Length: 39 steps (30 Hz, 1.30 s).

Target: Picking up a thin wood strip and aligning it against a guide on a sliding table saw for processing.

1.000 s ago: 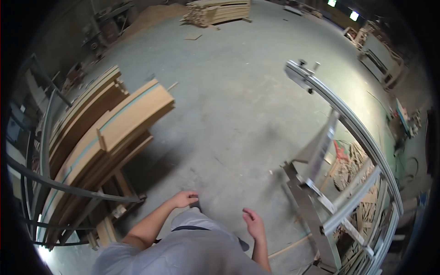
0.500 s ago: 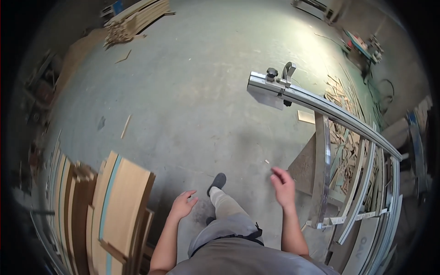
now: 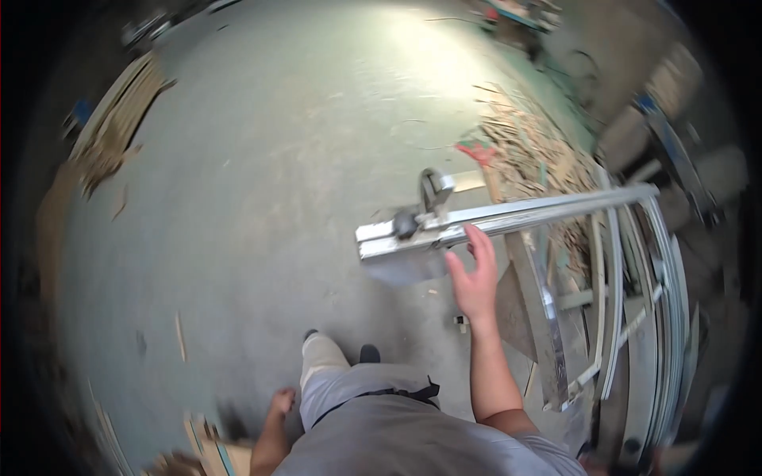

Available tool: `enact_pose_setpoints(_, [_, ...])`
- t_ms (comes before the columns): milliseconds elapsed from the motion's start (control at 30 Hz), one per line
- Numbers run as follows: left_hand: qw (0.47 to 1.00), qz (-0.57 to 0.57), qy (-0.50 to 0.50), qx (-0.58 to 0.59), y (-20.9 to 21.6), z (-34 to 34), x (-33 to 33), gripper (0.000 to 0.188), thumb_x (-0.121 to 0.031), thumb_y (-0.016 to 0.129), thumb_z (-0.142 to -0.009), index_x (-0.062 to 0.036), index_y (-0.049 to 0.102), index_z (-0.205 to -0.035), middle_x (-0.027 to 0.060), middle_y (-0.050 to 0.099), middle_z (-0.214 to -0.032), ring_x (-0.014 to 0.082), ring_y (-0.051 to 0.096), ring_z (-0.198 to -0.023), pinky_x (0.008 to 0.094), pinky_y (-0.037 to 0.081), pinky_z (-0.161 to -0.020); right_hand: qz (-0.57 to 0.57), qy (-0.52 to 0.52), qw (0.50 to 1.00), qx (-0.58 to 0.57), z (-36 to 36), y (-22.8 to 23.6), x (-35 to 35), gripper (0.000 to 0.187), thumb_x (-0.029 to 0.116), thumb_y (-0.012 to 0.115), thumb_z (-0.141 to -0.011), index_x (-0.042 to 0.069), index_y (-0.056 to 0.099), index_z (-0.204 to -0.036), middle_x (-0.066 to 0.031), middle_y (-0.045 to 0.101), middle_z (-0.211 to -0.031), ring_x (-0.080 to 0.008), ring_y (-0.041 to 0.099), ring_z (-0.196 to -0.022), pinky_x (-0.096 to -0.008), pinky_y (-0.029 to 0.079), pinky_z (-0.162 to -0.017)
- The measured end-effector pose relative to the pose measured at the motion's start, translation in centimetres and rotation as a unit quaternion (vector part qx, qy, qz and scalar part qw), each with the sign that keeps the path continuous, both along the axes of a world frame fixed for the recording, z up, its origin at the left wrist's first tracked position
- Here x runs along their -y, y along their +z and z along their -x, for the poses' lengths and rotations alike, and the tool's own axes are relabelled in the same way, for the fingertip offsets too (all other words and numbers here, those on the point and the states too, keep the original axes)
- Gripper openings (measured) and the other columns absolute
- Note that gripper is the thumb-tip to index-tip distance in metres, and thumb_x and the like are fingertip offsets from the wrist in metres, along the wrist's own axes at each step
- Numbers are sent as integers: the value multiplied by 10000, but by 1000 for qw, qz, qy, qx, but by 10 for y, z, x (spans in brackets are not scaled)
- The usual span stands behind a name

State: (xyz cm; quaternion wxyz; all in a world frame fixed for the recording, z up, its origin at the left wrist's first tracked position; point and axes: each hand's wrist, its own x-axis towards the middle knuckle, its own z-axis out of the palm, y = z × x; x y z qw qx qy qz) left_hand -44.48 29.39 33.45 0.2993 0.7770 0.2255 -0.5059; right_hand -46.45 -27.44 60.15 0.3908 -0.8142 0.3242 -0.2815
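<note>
Concrete floor (image 3: 262, 198) has swung round; right hand (image 3: 475, 279) (fingers spread, empty) now reaches the aluminium rail (image 3: 508, 218).

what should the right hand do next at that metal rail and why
Probably close the last gap and set the fingers on the metal rail. The right hand is open, fingers spread, just at the rail's near edge beside its end clamp, gripping nothing yet. The left hand hangs low by the hip, empty, near wooden boards.

Beyond the metal rail (image 3: 508, 218), the wood scraps (image 3: 532, 151) blur together; the frame (image 3: 635, 333) below it is cut off by the picture's edge.
</note>
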Motion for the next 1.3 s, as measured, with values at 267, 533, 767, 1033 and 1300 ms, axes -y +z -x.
enact_pose_setpoints(267, [975, 117, -157, -104, -73, -195, -9, 243, -281, 563, -885, -113, 579, -1059, 67, 625, -956, 252, 593, -854, 428, 483, -694, 56, -43, 953, -294, -123, 28, 42, 533, 335, 651, -833, 41, 507, -1253, -214, 546, -1190, -373, 573, -1052, -427, 481, -879])
enact_pose_setpoints(533, [989, 71, -131, 17, -64, -493, 127, 241, -323, 541, -921, -174, 560, -1109, 16, 610, -972, 203, 570, -812, 379, 461, -674, 13, -229, 917, -326, -141, 39, 43, 233, 229, 641, -818, 80, 639, -997, -146, 660, -932, -359, 615, -895, -444, 493, -767])
enact_pose_setpoints(767, [960, 145, -230, 66, -74, -617, 305, 145, -247, 562, -923, -166, 590, -1040, -30, 588, -857, 103, 525, -691, 257, 408, -550, -24, -283, 880, -380, -153, 46, 39, 232, 158, 642, -790, 92, 636, -1013, -139, 656, -920, -354, 614, -887, -444, 494, -746])
enact_pose_setpoints(1033, [754, 291, -586, -65, -94, -547, 540, 333, -182, 626, -896, -25, 604, -1189, 51, 665, -982, 142, 596, -881, 274, 475, -822, -11, -344, 831, -437, -170, 32, 38, 145, 111, 622, -768, 70, 561, -893, -117, 599, -895, -340, 600, -890, -456, 494, -726])
enact_pose_setpoints(1300, [715, 285, -627, -116, -141, -573, 728, 348, -292, 621, -907, -102, 610, -1197, -9, 633, -923, 102, 578, -840, 263, 462, -737, -252, -511, 685, -455, -159, 17, 65, 599, 528, 699, -740, 85, 648, -1139, -161, 672, -932, -355, 634, -916, -415, 508, -809])
